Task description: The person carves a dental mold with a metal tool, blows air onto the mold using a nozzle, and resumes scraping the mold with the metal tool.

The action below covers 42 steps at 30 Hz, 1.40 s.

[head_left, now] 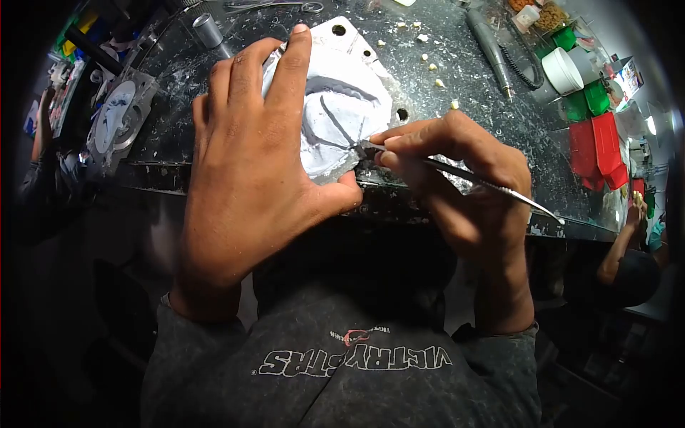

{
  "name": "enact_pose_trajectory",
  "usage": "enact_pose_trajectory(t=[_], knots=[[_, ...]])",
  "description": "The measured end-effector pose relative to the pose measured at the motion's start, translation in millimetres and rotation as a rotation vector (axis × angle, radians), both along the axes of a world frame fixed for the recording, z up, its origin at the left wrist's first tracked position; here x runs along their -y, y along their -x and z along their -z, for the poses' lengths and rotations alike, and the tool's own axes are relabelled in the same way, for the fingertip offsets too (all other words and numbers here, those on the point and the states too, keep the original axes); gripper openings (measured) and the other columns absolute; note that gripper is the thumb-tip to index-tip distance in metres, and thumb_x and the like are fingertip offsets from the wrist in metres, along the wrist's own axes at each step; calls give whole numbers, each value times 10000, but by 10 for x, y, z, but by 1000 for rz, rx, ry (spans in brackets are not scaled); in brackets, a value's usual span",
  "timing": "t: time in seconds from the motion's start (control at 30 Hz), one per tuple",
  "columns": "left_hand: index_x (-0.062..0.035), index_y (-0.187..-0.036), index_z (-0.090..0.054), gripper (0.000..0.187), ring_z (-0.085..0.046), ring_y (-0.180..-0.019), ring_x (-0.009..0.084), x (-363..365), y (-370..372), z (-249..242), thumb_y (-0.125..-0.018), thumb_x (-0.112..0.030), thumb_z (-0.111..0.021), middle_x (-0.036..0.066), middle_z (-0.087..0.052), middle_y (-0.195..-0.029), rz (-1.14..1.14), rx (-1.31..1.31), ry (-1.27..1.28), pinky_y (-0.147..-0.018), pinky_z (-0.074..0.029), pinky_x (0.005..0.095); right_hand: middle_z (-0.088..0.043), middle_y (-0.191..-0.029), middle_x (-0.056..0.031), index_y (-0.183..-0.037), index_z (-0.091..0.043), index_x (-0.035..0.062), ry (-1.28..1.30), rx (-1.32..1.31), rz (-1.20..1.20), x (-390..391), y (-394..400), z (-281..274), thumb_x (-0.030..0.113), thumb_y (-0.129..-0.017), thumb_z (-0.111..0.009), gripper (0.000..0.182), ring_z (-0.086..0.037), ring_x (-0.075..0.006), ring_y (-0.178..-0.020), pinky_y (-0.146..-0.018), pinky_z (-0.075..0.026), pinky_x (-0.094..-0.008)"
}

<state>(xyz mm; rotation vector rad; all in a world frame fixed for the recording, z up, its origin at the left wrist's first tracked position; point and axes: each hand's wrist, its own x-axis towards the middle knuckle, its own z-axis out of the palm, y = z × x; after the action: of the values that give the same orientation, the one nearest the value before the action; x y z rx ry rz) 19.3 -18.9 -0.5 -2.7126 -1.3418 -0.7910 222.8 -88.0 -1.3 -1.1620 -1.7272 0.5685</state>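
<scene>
A metal dental flask half (371, 60) filled with white plaster lies at the bench's near edge. Dark grooves mark the plaster (357, 110), some meeting near its lower right. My left hand (250, 143) grips the flask from the left, fingers over its far side and thumb along the near rim. In a pinch, my right hand (471, 171) holds a slim metal carving instrument (492, 187). Its working tip is at the plaster's lower right edge, partly hidden by my fingers; the other, curved end points right, toward me.
Another flask part (121, 118) lies at the left, near a metal cylinder (207, 31). Pale crumbs (432, 66) dot the bench. A corded handpiece (491, 53), a white tub (562, 71) and red boxes (599, 146) are at right. Another person's arm (622, 242) shows far right.
</scene>
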Motion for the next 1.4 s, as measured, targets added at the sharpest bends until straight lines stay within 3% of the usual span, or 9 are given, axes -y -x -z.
enact_pose_trajectory(t=[0.13, 0.27, 0.4, 0.47, 0.6, 0.7, 0.93, 1.03, 1.4], knots=[[-86, -1568, -379, 1111, -450, -1322, 399, 9, -7, 20, -565, -236, -834, 193, -473, -1422, -8, -9, -13, -1132, -369, 516, -764, -918, -84, -933, -706, 9, -40, -123, 0, -79, -8, 129, -10, -838, -783, 123, -769, -191, -850, -737, -591, -280], [-97, -1572, -374, 1121, -446, -1327, 399, 10, -9, 0, -563, -239, -839, 195, -469, -1427, -18, -10, 13, -1140, -360, 510, -770, -967, -106, -1025, -751, -7, 7, -276, -102, -122, -103, 215, -9, -871, -772, 155, -751, -175, -918, -801, -587, -275], [-109, -1566, -395, 1110, -432, -1352, 399, -23, 39, 7, -550, -222, -828, 195, -474, -1439, -3, 23, 20, -1153, -349, 499, -745, -952, -84, -1048, -736, -29, -32, -394, 150, -29, -167, 122, 20, -937, -732, 121, -691, -119, -816, -735, -545, -231], [-125, -1556, -422, 1098, -414, -1379, 403, -147, 135, -25, -533, -208, -811, 185, -479, -1457, 197, 14, 41, -1167, -334, 487, -729, -919, -68, -1082, -717, -35, -77, -382, 149, 3, -212, 149, 28, -967, -694, 133, -660, -101, -793, -717, -520, -222], [-153, -1576, -411, 1132, -275, -1505, 398, -486, 311, -100, -507, -219, -779, 149, -417, -1573, 495, -94, 96, -1241, -234, 514, -706, -1120, -159, -1257, -638, -78, 89, -388, 55, 211, -94, -8, 75, -965, -571, 336, -690, -197, -1021, -935, -521, -307], [-130, -1579, -405, 1144, -229, -1531, 390, -534, 342, -64, -498, -230, -764, 145, -365, -1615, 541, -37, 181, -1252, -211, 526, -697, -1063, -191, -1263, -607, -95, 149, -518, -24, 317, -148, 0, 117, -941, -507, 397, -692, -228, -1015, -925, -531, -355], [-104, -1563, -430, 1121, -343, -1461, 370, -544, 332, 1, -509, -250, -780, 151, -441, -1551, 592, 48, 161, -1228, -265, 496, -754, -1014, -172, -1044, -726, -60, 291, -471, 27, 448, -114, 35, -90, -849, -753, 199, -749, -224, -956, -861, -591, -309], [-103, -1549, -456, 1105, -386, -1427, 365, -551, 315, 9, -508, -252, -794, 150, -485, -1507, 604, 77, 128, -1217, -280, 487, -763, -1023, -168, -1032, -752, -36, 225, -127, 36, 434, -193, -35, -83, -838, -761, 199, -750, -213, -961, -860, -594, -308], [-123, -1530, -485, 1099, -416, -1399, 353, -469, 262, -24, -479, -212, -794, 146, -510, -1469, 518, 59, 122, -1190, -337, 458, -771, -1017, -141, -1002, -747, 1, 66, -101, -44, 299, -106, 78, -57, -820, -778, 193, -755, -224, -973, -853, -588, -310]])
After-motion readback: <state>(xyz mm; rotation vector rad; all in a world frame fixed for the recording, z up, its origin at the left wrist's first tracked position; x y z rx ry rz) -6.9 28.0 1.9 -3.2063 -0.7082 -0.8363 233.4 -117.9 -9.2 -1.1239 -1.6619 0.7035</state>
